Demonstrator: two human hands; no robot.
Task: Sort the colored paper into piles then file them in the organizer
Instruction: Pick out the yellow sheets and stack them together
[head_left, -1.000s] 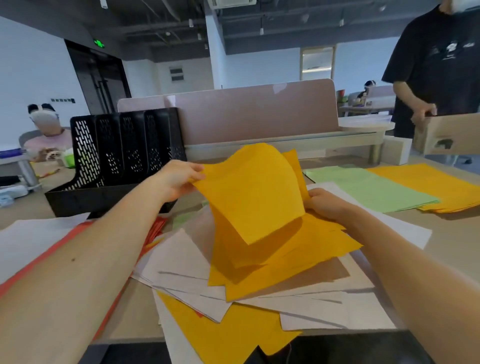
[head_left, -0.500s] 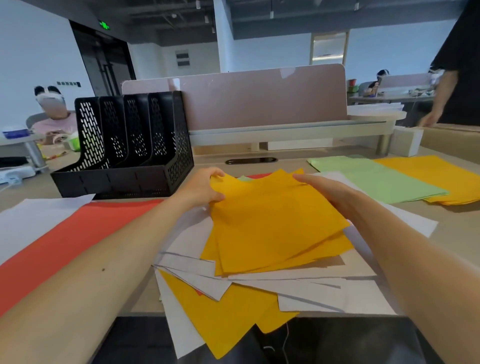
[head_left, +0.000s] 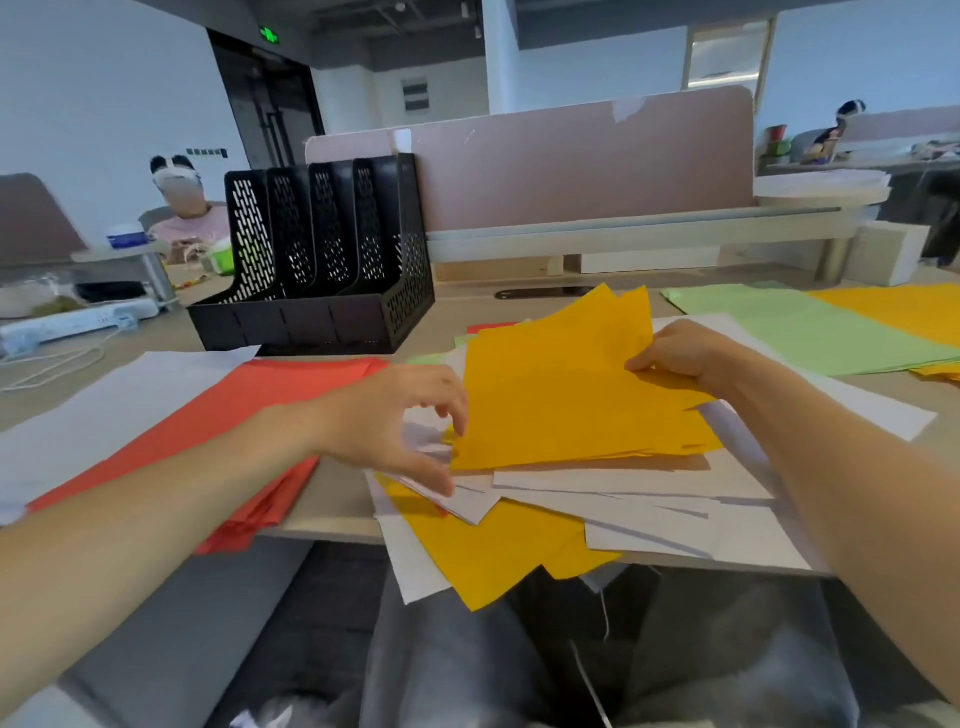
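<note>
The right hand pinches the orange sheets at their 3 o'clock edge. The left hand hovers at their 9 o'clock edge, fingers loosely curled. The organizer stands at 11 o'clock, the red pile lies at 9 and the green pile at 2.

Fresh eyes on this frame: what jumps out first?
The fan of orange sheets at centre stands out most. The right hand pinches its right edge and the left hand is at its left edge, above a messy heap of white and orange paper. Next comes the black organizer at back left, with a red pile in front of it and a green pile at far right.
</note>
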